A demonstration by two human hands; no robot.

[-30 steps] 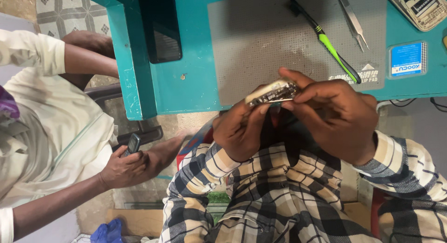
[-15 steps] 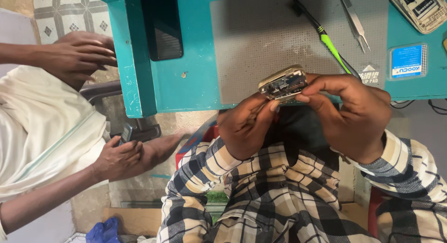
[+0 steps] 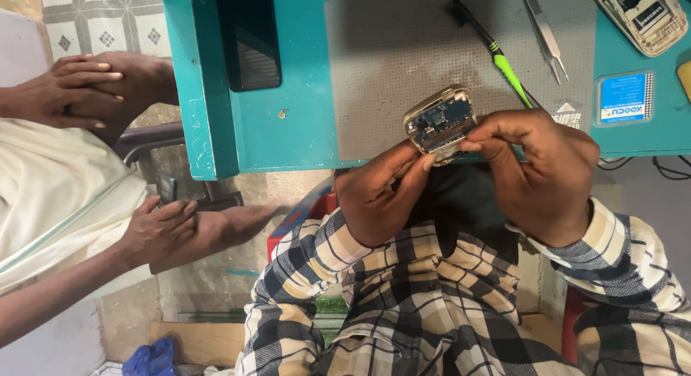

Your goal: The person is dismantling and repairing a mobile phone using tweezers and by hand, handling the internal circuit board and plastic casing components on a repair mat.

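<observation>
Both the left hand (image 3: 378,192) and right hand (image 3: 536,167) have fingers clamped on the small cream-cased opened phone with bare circuit board (image 3: 440,122), held over the teal worktop (image 3: 302,124) edge; probably best steadied by its casing, not its board.

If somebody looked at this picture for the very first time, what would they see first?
Probably the two hands in the middle: the left hand and right hand pinch a small opened phone with its blue circuit board showing, just over the near edge of the teal table. Behind it a green-handled brush and metal tweezers lie on a grey mat. At the far left sits another person in pale clothes.
</observation>
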